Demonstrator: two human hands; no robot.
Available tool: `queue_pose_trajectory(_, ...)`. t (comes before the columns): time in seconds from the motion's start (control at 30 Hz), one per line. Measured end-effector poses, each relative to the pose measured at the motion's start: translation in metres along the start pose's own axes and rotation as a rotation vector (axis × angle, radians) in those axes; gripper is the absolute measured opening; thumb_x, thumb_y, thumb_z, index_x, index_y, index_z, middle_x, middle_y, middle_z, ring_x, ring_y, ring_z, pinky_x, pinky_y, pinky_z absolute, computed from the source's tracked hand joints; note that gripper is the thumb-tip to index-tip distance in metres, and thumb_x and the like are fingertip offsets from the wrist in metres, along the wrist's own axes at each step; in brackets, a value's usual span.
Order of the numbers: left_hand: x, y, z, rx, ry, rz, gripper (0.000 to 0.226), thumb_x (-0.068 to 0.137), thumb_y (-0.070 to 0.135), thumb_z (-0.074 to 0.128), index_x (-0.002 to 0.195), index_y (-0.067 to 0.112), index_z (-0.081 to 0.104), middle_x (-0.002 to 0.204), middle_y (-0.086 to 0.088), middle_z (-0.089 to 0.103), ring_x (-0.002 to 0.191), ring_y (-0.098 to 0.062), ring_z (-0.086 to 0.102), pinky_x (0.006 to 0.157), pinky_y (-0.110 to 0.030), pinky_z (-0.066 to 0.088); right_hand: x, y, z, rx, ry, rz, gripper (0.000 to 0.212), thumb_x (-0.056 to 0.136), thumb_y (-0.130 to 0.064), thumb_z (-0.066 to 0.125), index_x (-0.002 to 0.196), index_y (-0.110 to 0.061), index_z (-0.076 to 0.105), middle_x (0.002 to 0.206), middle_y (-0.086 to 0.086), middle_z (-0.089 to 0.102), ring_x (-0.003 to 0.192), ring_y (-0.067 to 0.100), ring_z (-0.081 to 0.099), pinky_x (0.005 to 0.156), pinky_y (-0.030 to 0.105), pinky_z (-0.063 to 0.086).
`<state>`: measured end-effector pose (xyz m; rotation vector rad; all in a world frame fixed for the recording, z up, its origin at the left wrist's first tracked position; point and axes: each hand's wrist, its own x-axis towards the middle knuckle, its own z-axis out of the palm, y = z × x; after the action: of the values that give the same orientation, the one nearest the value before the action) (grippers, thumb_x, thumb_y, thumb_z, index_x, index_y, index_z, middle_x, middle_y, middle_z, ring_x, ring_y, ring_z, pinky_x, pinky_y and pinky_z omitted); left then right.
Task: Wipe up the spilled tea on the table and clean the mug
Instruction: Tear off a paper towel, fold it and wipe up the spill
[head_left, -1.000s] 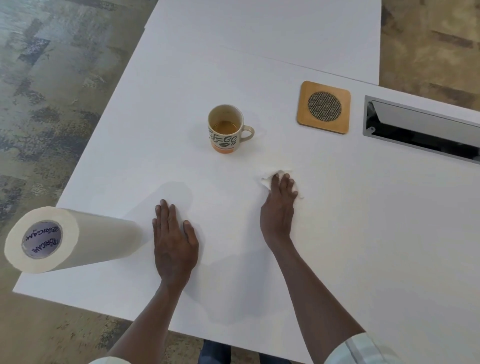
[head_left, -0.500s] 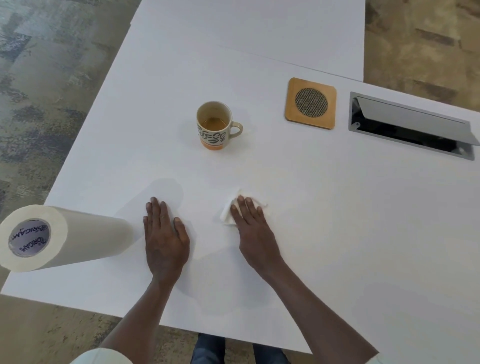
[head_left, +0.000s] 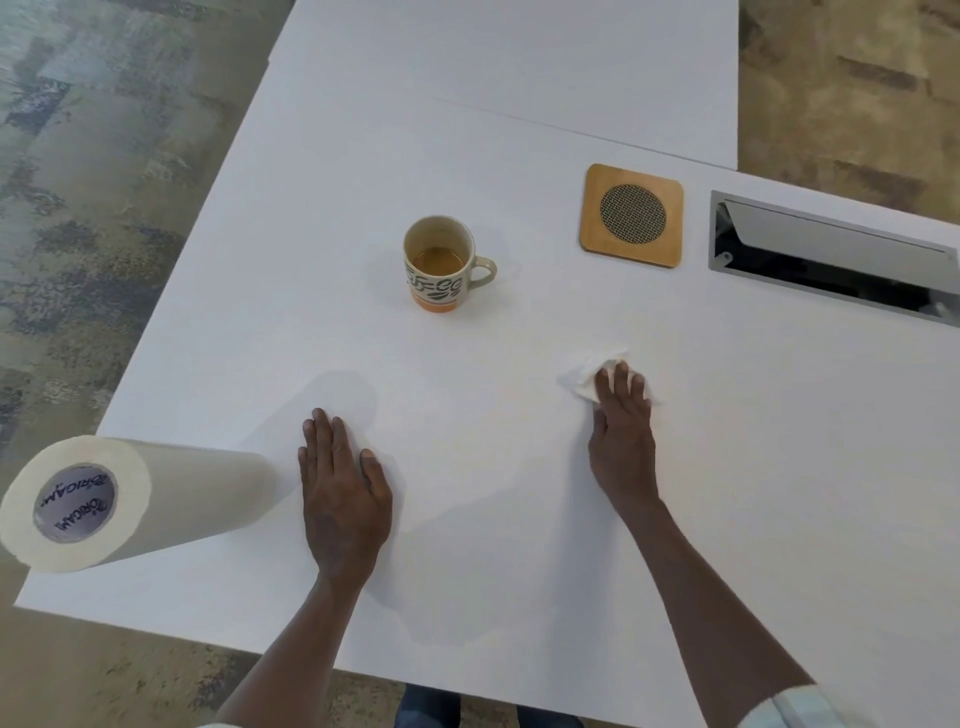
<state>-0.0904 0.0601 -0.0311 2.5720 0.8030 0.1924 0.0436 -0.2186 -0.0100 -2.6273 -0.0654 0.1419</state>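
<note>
My left hand (head_left: 345, 499) lies flat, fingers straight, on the tabletop (head_left: 519, 571) near its front edge, just beside the paper roll (head_left: 130, 501). My right hand (head_left: 623, 436) presses a crumpled tissue (head_left: 587, 375) with what look like straight, blurred fingers. The mug (head_left: 441, 270) stands upright farther in, the coaster (head_left: 631, 215) and cable hatch (head_left: 831, 257) to its right.

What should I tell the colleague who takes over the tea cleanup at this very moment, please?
Left hand: flat on the white table, holding nothing, beside the lying paper towel roll.
Right hand: straight fingers press a crumpled white paper towel onto the table, right of and nearer than the mug.
Patterned ceramic mug with orange base: upright, tea inside, handle pointing right.
Done: no spill is visible.
Left: finish wiping, then clean the mug.
</note>
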Motion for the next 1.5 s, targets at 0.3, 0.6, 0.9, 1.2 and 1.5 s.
queue_pose_trajectory(0.3, 0.000, 0.002, -0.001, 0.011, -0.005, 0.001, 0.054, 0.101, 0.018, 0.036, 0.149, -0.007, 0.036, 0.162, -0.020, 0.029, 0.154, -0.031, 0.023, 0.125, -0.044, 0.021, 0.048, -0.083, 0.041, 0.017, -0.107, -0.161, 0.047, 0.101, -0.005, 0.036, 0.148, -0.010, 0.037, 0.161, 0.011, 0.022, 0.150, 0.032, 0.014, 0.121, 0.046, 0.014)
queue_pose_trajectory(0.6, -0.001, 0.004, -0.004, -0.025, -0.002, -0.005, 0.055, 0.101, 0.018, 0.034, 0.150, -0.006, 0.035, 0.163, -0.019, 0.028, 0.154, -0.027, 0.021, 0.126, -0.044, 0.020, -0.017, -0.122, 0.074, 0.046, -0.343, -0.546, 0.050, 0.100, -0.005, 0.037, 0.149, -0.009, 0.035, 0.161, 0.011, 0.022, 0.151, 0.030, 0.012, 0.123, 0.045, 0.012)
queue_pose_trajectory(0.9, -0.002, 0.000, 0.000, -0.051, 0.006, 0.013, 0.055, 0.099, 0.011, 0.030, 0.150, -0.006, 0.034, 0.163, -0.019, 0.028, 0.155, -0.027, 0.020, 0.126, -0.042, 0.017, 0.021, -0.169, 0.094, -0.036, -0.386, -0.627, 0.051, 0.100, -0.001, 0.036, 0.150, -0.008, 0.031, 0.163, 0.011, 0.017, 0.151, 0.032, 0.007, 0.123, 0.048, 0.008)
queue_pose_trajectory(1.2, -0.002, -0.004, 0.000, -0.090, -0.020, 0.020, 0.060, 0.093, 0.007, 0.027, 0.150, -0.008, 0.034, 0.164, -0.019, 0.025, 0.155, -0.027, 0.017, 0.127, -0.044, 0.016, -0.046, -0.107, 0.064, -0.049, -0.448, -0.729, 0.058, 0.096, 0.004, 0.034, 0.151, -0.014, 0.032, 0.163, -0.002, 0.017, 0.152, 0.020, 0.005, 0.124, 0.037, 0.004)
queue_pose_trajectory(1.5, -0.002, -0.002, -0.001, -0.052, -0.020, 0.032, 0.058, 0.094, 0.008, 0.024, 0.148, -0.011, 0.035, 0.162, -0.023, 0.028, 0.154, -0.032, 0.021, 0.126, -0.047, 0.017, -0.099, -0.002, 0.006, -0.040, -0.339, -0.495, 0.073, 0.086, 0.015, 0.038, 0.151, -0.019, 0.032, 0.161, -0.008, 0.018, 0.151, 0.015, 0.006, 0.124, 0.033, 0.003)
